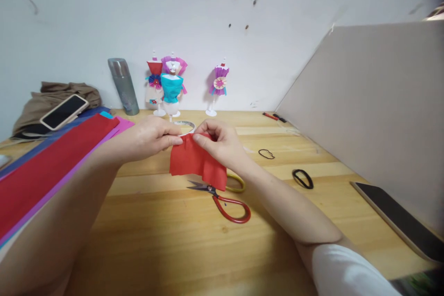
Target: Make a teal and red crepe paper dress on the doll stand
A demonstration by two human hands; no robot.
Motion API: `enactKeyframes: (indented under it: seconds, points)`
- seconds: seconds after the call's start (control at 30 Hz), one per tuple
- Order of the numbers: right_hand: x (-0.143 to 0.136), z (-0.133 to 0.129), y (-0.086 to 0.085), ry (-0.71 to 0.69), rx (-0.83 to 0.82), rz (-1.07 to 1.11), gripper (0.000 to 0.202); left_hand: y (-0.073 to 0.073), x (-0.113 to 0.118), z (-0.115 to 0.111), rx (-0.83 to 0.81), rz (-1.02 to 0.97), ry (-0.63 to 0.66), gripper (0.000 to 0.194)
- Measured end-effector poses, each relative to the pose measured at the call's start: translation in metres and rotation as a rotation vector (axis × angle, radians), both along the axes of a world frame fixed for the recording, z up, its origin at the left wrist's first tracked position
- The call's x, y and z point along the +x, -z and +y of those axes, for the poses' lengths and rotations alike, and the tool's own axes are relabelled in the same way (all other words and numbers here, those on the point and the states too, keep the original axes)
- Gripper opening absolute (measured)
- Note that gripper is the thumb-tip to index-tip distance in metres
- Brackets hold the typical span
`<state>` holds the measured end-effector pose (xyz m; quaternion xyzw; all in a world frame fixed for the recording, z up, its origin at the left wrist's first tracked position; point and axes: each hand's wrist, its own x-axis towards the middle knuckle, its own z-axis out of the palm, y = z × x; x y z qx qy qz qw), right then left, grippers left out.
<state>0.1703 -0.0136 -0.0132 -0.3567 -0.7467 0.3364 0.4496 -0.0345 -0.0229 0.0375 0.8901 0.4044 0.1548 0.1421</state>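
Note:
A small piece of red crepe paper point(197, 159) hangs between my two hands, its top edge gathered into folds. My left hand point(154, 134) pinches the upper left corner, thumb on the near side. At the upper right, my right hand point(218, 141) grips the same edge with thumb and curled fingers. Below the paper lie scissors point(231, 212) with red handles, blades pointing left and partly spread. A yellow ring point(239, 184) is partly hidden behind the paper. Just beyond my hands is a roll of tape point(189, 125).
Small mannequins point(171, 88) in coloured paper dresses stand near the wall, beside a grey-green flask point(124, 87). Coloured paper sheets point(58, 162), a phone point(64, 112) and brown cloth point(69, 90) lie left. Right are black bands point(302, 179), a pen point(270, 116) and a dark tablet-like slab point(395, 217).

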Motion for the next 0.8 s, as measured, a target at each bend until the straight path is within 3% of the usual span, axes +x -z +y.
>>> enactKeyframes:
  seconds: [0.8]
  points:
    - [0.0014, -0.0017, -0.0010, -0.010, 0.032, -0.031, 0.006, -0.0033, 0.0003, -0.0040, 0.024, 0.077, -0.038, 0.029]
